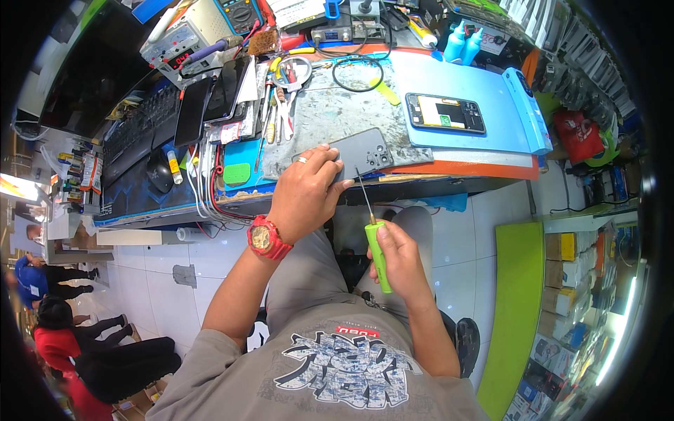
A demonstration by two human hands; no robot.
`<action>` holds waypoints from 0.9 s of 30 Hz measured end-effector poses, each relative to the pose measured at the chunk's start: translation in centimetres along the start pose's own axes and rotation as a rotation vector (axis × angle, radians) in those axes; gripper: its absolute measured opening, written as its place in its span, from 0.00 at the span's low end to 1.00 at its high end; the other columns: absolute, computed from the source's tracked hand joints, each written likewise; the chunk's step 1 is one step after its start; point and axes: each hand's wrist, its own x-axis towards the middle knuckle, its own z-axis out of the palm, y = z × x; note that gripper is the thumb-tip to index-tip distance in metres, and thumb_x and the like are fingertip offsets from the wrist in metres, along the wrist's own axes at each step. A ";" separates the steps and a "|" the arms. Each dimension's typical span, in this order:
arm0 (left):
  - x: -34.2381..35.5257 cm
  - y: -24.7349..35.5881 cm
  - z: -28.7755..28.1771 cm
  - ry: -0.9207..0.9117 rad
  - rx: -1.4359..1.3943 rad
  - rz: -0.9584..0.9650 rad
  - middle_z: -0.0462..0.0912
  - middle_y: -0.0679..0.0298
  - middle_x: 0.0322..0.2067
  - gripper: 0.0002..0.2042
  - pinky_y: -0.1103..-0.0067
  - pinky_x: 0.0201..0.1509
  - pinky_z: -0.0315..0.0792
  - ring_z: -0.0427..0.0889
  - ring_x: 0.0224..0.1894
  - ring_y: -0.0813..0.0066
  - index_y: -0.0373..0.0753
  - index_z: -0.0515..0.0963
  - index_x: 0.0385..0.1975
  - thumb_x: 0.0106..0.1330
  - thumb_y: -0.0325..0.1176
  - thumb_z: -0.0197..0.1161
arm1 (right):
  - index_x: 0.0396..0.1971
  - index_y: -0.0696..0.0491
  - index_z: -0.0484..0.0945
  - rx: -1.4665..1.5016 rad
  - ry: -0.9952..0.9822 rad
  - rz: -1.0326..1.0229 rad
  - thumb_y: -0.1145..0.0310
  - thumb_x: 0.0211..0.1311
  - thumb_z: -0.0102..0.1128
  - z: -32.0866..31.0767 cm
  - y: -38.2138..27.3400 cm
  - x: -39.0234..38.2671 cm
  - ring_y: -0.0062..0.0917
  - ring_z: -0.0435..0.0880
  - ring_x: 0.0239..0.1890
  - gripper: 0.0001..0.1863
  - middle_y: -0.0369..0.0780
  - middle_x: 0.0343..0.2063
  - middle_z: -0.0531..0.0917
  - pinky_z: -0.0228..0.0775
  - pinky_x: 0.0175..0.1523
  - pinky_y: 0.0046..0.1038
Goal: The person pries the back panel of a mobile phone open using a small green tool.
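While an opened phone [446,114] lies beyond it, right hand [403,261] encloses green-handled tool [375,251]; left hand [309,188], half-curled, holds grey panel [358,151].

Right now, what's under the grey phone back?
A stained grey mat shows around the grey phone back, but the spot directly beneath is covered. The left hand hides its left end.

Phone panel [361,151] near, on mat [326,105]; opened phone [460,116] right, on sheet [456,78]; mouse [159,170] left; multimeter [239,19] far left.
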 end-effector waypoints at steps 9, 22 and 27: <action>0.0 0.0 0.0 0.004 0.005 0.002 0.88 0.52 0.54 0.14 0.60 0.60 0.81 0.85 0.63 0.48 0.31 0.85 0.44 0.65 0.32 0.78 | 0.66 0.58 0.79 0.012 -0.006 -0.020 0.50 0.86 0.55 -0.3 0.1 0.1 0.19 0.82 0.20 0.26 0.39 0.30 0.83 0.73 0.25 0.22; -0.1 -0.1 0.0 -0.013 -0.012 -0.028 0.88 0.52 0.55 0.14 0.60 0.61 0.81 0.84 0.63 0.48 0.31 0.85 0.44 0.65 0.32 0.78 | 0.66 0.58 0.78 0.008 0.042 -0.015 0.49 0.86 0.55 -1.0 -0.2 0.2 0.19 0.81 0.20 0.27 0.39 0.30 0.83 0.73 0.25 0.23; -0.1 0.1 0.0 -0.015 -0.012 -0.032 0.88 0.51 0.55 0.14 0.60 0.61 0.81 0.84 0.64 0.48 0.31 0.85 0.44 0.65 0.32 0.78 | 0.66 0.57 0.78 -0.017 0.003 -0.001 0.50 0.86 0.55 -0.9 -0.3 0.1 0.19 0.81 0.20 0.26 0.39 0.30 0.83 0.74 0.25 0.23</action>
